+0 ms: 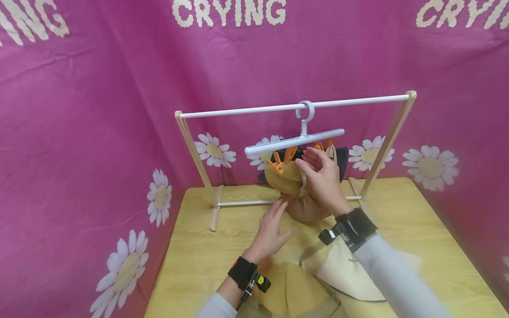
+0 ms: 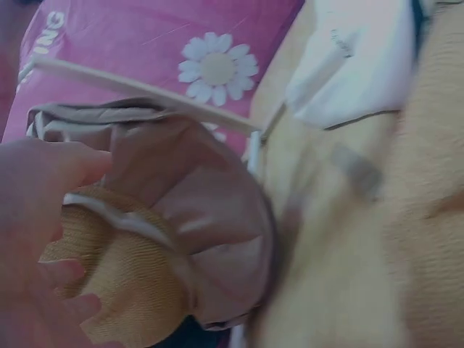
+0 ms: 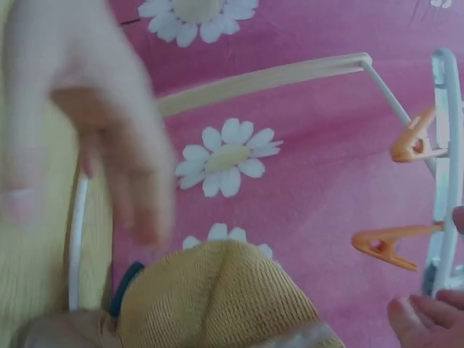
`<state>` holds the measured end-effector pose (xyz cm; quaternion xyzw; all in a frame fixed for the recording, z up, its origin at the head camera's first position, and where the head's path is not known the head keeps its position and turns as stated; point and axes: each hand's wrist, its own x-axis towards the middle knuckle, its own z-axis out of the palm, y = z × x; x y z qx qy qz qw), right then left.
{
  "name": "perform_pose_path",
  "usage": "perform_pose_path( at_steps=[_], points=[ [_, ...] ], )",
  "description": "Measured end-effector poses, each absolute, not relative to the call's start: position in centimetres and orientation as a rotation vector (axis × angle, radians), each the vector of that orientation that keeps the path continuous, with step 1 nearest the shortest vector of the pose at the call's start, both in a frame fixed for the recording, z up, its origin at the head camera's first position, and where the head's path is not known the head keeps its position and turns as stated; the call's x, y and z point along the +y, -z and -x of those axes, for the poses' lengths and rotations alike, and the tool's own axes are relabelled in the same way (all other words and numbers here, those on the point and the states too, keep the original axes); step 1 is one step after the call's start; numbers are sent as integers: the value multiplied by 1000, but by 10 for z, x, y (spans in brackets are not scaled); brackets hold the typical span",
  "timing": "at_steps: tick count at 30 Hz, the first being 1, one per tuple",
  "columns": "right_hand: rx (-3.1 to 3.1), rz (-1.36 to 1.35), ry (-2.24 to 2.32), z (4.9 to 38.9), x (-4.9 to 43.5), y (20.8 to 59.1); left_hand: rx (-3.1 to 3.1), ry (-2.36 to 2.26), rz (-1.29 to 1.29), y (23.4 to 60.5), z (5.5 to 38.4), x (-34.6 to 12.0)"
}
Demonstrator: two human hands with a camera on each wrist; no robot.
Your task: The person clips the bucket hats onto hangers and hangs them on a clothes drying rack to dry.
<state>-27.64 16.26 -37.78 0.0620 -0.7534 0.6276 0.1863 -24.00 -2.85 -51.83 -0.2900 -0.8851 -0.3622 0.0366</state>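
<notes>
A tan and brown hat (image 1: 284, 179) hangs below a white hanger (image 1: 294, 142) with orange clips (image 1: 277, 163). Its ribbed crown and smooth brown brim (image 2: 225, 217) show in the left wrist view. Behind it is dark fabric (image 1: 343, 162). My right hand (image 1: 324, 176) is at the hat's upper right side, thumb and fingers apart, just under the hanger. In the right wrist view, two orange clips (image 3: 413, 141) have nothing in them. My left hand (image 1: 270, 232) reaches up to the hat's lower left, fingers extended.
A white-barred rack (image 1: 238, 110) with wooden legs carries the hanger on a wooden table (image 1: 191, 251). On the table nearer me lie a tan hat (image 1: 294, 287) and a cream hat (image 1: 350, 274). Pink flowered cloth (image 1: 119, 110) stands around the table.
</notes>
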Motion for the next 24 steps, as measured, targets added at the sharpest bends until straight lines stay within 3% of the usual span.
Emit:
perform_pose_path(
  at_steps=[5, 13, 20, 24],
  points=[
    [-2177, -154, -1861, 293, 153, 377, -2792, 920, 1039, 532, 212, -24],
    [-2223, -69, -1754, 315, 138, 376, -2682, 345, 1518, 553, 174, -6],
    [-2182, -18, -1781, 317, 138, 380, -2470, -73, 1930, 565, 138, 14],
    [-2133, 19, -1855, 317, 136, 379, -2402, -131, 2035, 574, 132, 24]
  ],
)
